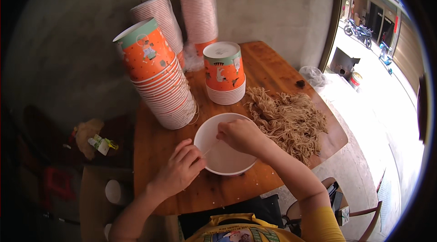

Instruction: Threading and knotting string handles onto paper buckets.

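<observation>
An open white paper bucket (227, 164) stands on the wooden table in front of me, its mouth facing up. My right hand (239, 135) is closed in a pinch over the bucket's mouth. My left hand (182, 167) is at the bucket's left rim, its thumb and fingers drawn together there. Between the two hands runs a thin pale string (211, 148), gripped at each end. The bucket's outer side is hidden from me. A heap of tan twine strands (291, 126) lies just right of the bucket, beside my right forearm.
Behind the bucket stands a short upside-down stack of orange-and-green paper buckets (225, 76). A tall leaning stack (157, 82) is at the left, with string loops on its side. Two wrapped stacks (199, 16) stand against the wall. A cardboard box (98, 205) with white cups sits lower left.
</observation>
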The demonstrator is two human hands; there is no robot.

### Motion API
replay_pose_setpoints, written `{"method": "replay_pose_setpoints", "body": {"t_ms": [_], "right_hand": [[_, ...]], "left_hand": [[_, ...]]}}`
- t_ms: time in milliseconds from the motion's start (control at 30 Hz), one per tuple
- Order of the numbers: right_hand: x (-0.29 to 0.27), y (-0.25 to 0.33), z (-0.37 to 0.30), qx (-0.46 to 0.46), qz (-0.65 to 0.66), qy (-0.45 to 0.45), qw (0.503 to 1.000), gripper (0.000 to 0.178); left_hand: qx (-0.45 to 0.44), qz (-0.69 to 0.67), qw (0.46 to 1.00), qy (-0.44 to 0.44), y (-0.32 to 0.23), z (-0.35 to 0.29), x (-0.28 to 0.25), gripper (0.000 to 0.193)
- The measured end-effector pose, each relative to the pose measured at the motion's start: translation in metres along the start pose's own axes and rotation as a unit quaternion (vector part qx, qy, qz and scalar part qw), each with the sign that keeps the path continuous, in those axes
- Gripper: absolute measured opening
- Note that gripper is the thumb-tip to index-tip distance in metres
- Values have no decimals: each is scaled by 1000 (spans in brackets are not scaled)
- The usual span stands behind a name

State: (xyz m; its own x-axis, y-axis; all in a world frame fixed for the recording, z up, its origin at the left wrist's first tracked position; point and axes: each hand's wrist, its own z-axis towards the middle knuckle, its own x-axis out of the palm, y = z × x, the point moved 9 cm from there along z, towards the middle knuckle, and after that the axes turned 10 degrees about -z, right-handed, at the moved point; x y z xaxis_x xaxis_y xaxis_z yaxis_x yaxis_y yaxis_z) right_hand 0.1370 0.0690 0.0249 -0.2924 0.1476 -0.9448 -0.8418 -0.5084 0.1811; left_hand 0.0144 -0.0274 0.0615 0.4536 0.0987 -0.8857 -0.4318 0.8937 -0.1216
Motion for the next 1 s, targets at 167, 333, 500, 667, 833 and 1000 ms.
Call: {"method": "replay_pose_setpoints", "body": {"t_ms": [167, 333, 500, 667, 833, 1000], "right_hand": [[4, 4, 2, 24, -3, 56, 998, 22], [-14, -16, -1, 66, 230, 116, 964, 20], [-55, -63, -28, 76, 693, 55, 715, 17], [-67, -117, -77, -13, 867, -74, 493, 19], [-59, -136, -113, -15, 856, -166, 489, 15], [-64, -115, -118, 110, 658, -195, 718, 10]], "left_hand": [[35, -11, 999, 10, 4, -1, 3, 14], [131, 68, 985, 94, -3, 2, 10, 10], [176, 148, 967, 110, 11, -11, 6, 10], [206, 203, 952, 95, 31, -9, 3, 11], [201, 238, 947, 84, 51, -4, 4, 12], [92, 161, 983, -14, 47, 13, -25, 21]]}}
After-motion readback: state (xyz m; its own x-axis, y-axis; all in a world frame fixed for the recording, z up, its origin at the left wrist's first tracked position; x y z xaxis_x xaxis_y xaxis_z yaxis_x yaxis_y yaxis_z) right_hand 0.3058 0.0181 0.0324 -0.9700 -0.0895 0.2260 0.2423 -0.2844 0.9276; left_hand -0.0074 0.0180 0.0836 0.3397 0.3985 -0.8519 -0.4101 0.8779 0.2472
